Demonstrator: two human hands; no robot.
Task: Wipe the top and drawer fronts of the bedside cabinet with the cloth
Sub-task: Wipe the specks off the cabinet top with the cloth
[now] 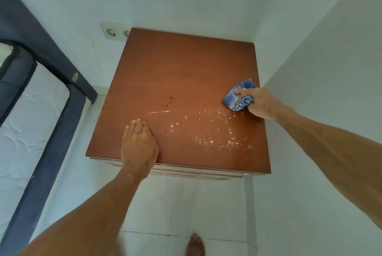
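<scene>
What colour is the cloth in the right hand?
The cloth is blue with paler, whitish patches, bunched in the right hand; the head view shows it best.

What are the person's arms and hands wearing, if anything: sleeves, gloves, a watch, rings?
Nothing shows. The left hand and right hand are bare, with no gloves, rings or wristbands visible. The left forearm and right forearm are bare too, with no sleeve edge, watch or marking up to the frame's edge.

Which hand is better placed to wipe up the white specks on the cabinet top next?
The right hand: it grips the blue cloth on the cabinet top, right beside the white specks. The left hand lies flat near the front edge, holding nothing.
</scene>
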